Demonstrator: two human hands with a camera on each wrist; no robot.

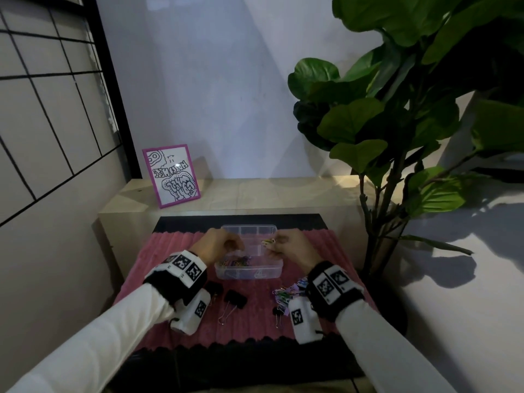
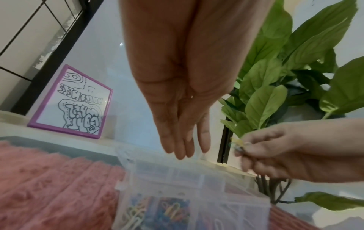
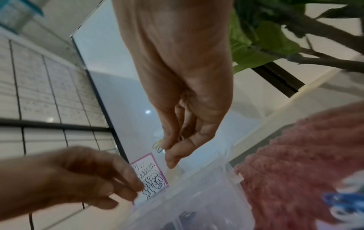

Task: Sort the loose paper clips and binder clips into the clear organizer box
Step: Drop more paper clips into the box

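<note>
The clear organizer box (image 1: 249, 272) sits on the pink mat (image 1: 158, 268), with coloured paper clips (image 2: 173, 211) in its near-left compartments. My left hand (image 1: 236, 246) hovers over the box's left side. In the left wrist view its fingers (image 2: 184, 149) hang straight and together and hold nothing. My right hand (image 1: 272, 245) is over the right side and pinches a few yellow and green paper clips (image 3: 158, 146) between thumb and fingers. Loose black binder clips (image 1: 236, 299) and a heap of coloured paper clips (image 1: 286, 292) lie on the mat in front of the box.
A purple-framed drawing (image 1: 171, 175) leans on the pale wooden ledge (image 1: 255, 195) behind the mat. A tall leafy plant (image 1: 397, 123) stands at the right, close to my right arm. A gridded screen (image 1: 42, 109) closes off the left.
</note>
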